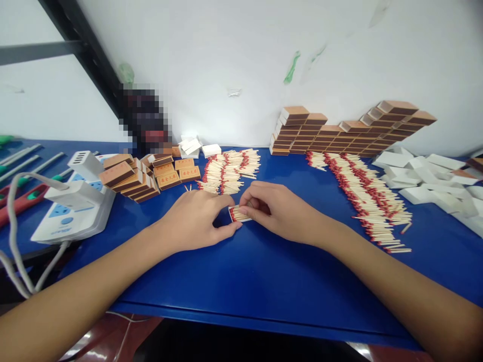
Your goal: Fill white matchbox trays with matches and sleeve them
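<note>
A small white matchbox tray (pixel 231 215) filled with red-tipped matches (pixel 238 213) lies at the middle of the blue table, between both hands. My left hand (pixel 198 217) holds its left end, index finger at the far side and thumb at the near side. Over the tray's right end, my right hand (pixel 281 211) is closed, thumb and fingertips pinched together. Whether those fingertips grip the tray's wall or the matches in it is hidden. Just beyond my hands lies a loose pile of matches (pixel 226 171). A longer pile of matches (pixel 368 196) spreads to the right of my right hand.
Brown matchboxes (pixel 328 138) are stacked against the wall, with more matchboxes (pixel 132 176) at the left. White trays (pixel 426 173) are heaped at the far right; a few white trays (pixel 190 146) sit at the back. A power strip (pixel 79 211) with cables occupies the left side.
</note>
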The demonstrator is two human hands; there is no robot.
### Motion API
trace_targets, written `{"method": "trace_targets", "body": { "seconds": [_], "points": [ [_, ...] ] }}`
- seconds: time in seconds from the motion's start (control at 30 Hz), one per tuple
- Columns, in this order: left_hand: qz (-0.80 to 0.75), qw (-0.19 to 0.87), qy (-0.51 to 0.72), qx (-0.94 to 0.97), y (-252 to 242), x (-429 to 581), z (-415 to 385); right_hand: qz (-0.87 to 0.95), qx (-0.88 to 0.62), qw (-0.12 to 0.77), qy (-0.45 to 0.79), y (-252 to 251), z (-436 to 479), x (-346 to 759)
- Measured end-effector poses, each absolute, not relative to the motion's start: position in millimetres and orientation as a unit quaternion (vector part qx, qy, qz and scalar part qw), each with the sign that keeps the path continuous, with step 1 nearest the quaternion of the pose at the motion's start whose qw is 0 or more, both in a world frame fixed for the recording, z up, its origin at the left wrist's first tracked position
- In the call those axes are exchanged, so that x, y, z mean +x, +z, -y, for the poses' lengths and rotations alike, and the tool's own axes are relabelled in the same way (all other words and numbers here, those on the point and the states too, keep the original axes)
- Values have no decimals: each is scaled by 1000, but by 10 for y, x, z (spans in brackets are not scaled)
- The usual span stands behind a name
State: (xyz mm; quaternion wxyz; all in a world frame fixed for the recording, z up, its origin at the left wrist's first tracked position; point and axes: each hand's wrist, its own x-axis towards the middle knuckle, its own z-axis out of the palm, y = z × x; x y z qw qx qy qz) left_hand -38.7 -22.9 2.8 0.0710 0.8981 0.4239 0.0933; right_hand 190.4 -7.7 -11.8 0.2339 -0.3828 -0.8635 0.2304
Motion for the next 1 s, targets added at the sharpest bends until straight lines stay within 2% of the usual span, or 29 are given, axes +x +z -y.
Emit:
{"method": "trace_targets", "body": {
  "seconds": [0.1, 0.3, 1.0],
  "points": [
    [-394, 92, 97, 909, 19, -376, 252, 870, -375, 256, 193, -177, -12, 1881],
    [-335, 113, 89, 931, 18, -383, 274, 887, -367, 245, 137, -301, -117, 1837],
    [-325, 136, 85, 932, 3, -375, 265, 878, -380, 246, 154, -332, -131, 1827]
  ]
}}
